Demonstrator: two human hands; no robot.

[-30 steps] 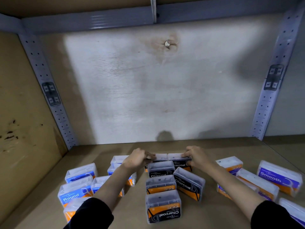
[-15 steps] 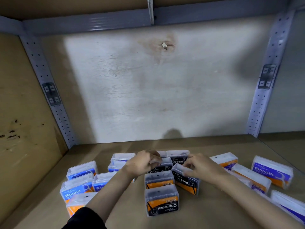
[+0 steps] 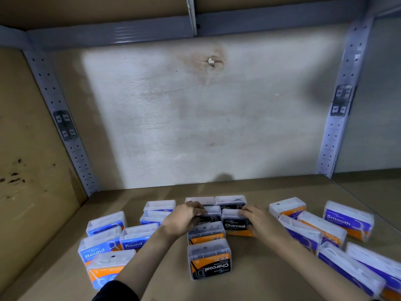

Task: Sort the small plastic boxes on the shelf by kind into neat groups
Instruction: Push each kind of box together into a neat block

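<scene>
You are reaching into the shelf (image 3: 249, 187) with both hands: your left hand (image 3: 186, 220) is curling over the black Charcoal box (image 3: 209, 217) in the middle cluster, fingers closed onto its top edge, while your right hand (image 3: 259, 220) is closing its grip on the neighbouring Charcoal box (image 3: 235, 222), touching its right end. The blue Round boxes (image 3: 102, 246) are sitting grouped to the left and the purple Smooth boxes (image 3: 347, 220) to the right, both apart from the black ones.

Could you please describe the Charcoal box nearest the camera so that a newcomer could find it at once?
On the shelf floor, black boxes form the middle cluster between blue and purple ones. The nearest black box stands alone at the front, its Charcoal label upside down.
</scene>
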